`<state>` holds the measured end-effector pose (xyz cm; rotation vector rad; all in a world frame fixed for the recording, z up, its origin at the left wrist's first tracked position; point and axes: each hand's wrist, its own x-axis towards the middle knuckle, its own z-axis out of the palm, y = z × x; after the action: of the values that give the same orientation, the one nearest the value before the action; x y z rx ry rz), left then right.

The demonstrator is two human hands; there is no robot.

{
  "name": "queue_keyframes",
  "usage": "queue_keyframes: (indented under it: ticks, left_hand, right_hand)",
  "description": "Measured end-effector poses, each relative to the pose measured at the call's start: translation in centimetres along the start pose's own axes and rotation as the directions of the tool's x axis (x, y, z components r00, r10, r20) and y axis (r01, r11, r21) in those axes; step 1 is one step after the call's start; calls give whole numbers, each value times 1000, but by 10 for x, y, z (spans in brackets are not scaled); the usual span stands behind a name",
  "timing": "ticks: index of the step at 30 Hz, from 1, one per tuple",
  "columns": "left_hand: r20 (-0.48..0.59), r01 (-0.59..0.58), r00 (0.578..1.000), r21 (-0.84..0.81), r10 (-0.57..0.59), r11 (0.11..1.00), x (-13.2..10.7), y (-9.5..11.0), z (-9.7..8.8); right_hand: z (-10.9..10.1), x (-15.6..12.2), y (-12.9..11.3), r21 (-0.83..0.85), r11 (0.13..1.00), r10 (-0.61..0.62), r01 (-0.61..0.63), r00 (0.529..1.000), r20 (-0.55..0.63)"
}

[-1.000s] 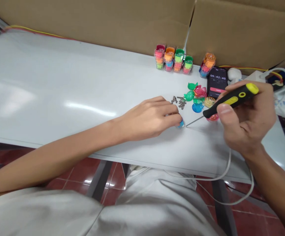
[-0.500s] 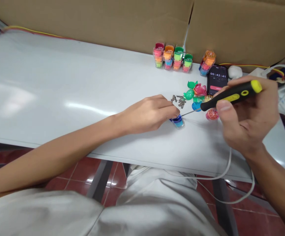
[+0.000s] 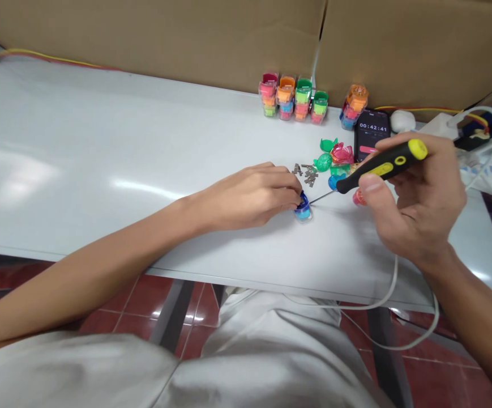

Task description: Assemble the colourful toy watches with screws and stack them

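On the surface (image 3: 101, 141), stacks (image 3: 294, 97) stand finished, loose pieces (image 3: 334, 158) wait; left hand (image 3: 249, 195) pinches a blue piece (image 3: 302, 208), right hand (image 3: 415, 198) grips a screwdriver (image 3: 381, 167).

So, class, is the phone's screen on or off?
On. The phone is lit and shows a timer reading 00:42:41, with a red bar below the digits.

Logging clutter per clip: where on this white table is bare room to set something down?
Bare: the white table's left half, from the left hand to the brown cardboard wall; also the near edge before the right hand. Crowded: around the small blue plastic piece, black-and-yellow screwdriver, loose colourful plastic pieces, grey metal bits, black phone.
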<state>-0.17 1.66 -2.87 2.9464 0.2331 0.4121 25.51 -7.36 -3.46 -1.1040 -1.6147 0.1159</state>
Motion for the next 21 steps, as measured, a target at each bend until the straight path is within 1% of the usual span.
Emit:
queue_keyframes:
  ticks: [4, 7, 10, 16, 21]
  left_hand:
    - [30, -1, 1000, -25, 2, 1000, 0, 0, -2]
    - [22, -9, 1000, -60, 10, 998, 0, 0, -4]
    - [18, -7, 1000, -107, 9, 994, 1, 0, -5]
    - [86, 12, 996, -69, -6, 998, 0, -3, -3]
    - [40, 33, 999, -100, -30, 994, 1, -5, 0]
  right_hand:
    - [-1, 0, 3, -16, 1000, -5, 5, 1000, 15]
    - [-2, 0, 3, -33, 999, 13, -12, 999, 31]
    - [-2, 0, 2, -19, 1000, -4, 5, 1000, 20]
    - [0, 0, 0, -1, 1000, 4, -4, 1000, -8]
    - [-1, 1, 2, -8, 1000, -25, 25, 1000, -15]
